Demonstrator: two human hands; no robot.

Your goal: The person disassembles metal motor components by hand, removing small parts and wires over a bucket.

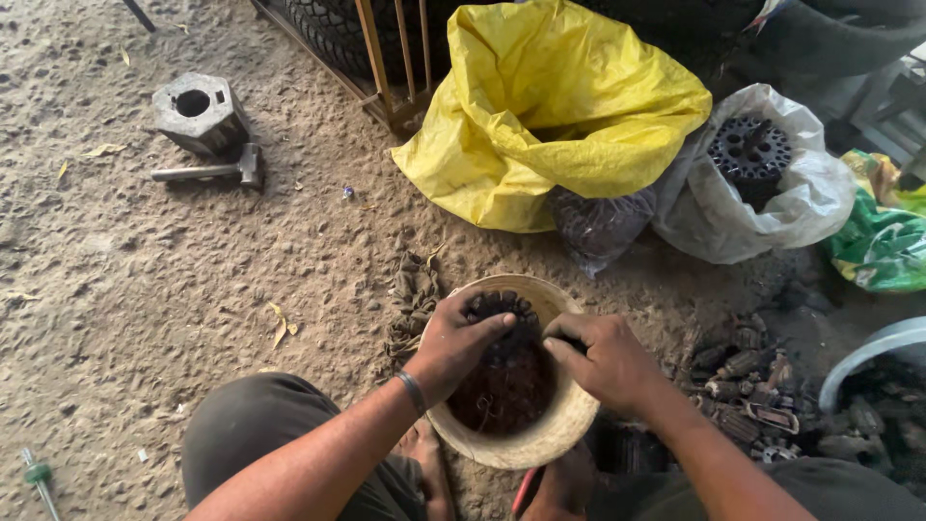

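Fingers [494, 326] of two hands on one dark part [508, 371] in one bowl [540, 446].

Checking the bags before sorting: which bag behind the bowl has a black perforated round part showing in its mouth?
The white plastic bag, right of the yellow sack; a black perforated disc sits in its opening.

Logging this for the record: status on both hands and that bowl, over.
Left hand gripping the dark toothed part in the bowl. Right hand on it too. Nothing in the way.
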